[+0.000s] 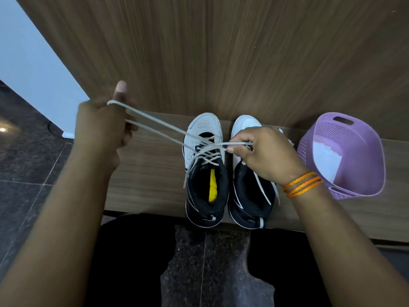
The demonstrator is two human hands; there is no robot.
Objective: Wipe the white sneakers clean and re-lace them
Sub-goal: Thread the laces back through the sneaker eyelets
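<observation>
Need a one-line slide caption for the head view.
Left hand and right hand pull the lace taut over one sneaker on a wooden shelf, purple basket alongside.

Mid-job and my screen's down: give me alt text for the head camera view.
Both hands pull a white lace taut from one white-and-black sneaker: the left hand holds it looped over its fingers, the right hand pinches another strand. The second sneaker stands beside it on a wooden ledge, next to a purple basket.
</observation>
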